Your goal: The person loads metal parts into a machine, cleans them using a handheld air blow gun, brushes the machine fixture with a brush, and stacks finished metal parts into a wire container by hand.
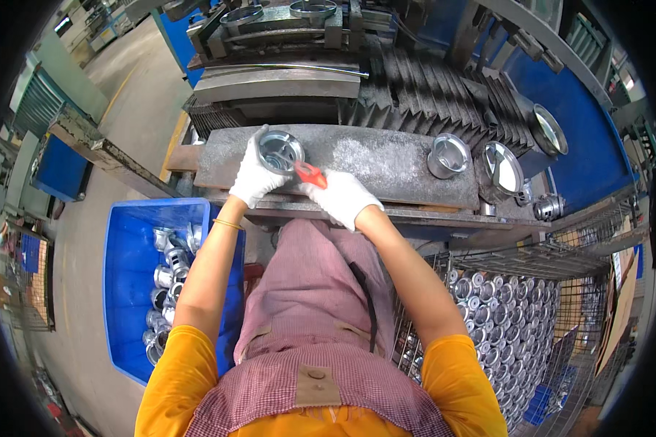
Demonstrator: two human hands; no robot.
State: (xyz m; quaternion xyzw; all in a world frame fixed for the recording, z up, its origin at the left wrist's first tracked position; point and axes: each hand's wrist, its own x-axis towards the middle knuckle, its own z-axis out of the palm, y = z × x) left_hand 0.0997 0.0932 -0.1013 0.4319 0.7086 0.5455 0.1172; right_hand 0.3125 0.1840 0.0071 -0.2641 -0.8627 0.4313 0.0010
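In a white glove, my left hand is closed round the left side of a round, hollow metal casting. The casting rests at the left part of a grey metal plate, its open end facing up. My right hand, gloved too, grips a hand tool with a red handle. The tool's far end points to the casting's opening; its tip is hard to make out. A similar casting stands on the plate's right part, apart from both hands. Pale metal dust covers the plate's middle.
On my left a blue bin holds several loose castings. A wire basket on my right is packed with rows of castings. Behind the plate are the machine's dark bellows. Metal tins stand at the plate's right end.
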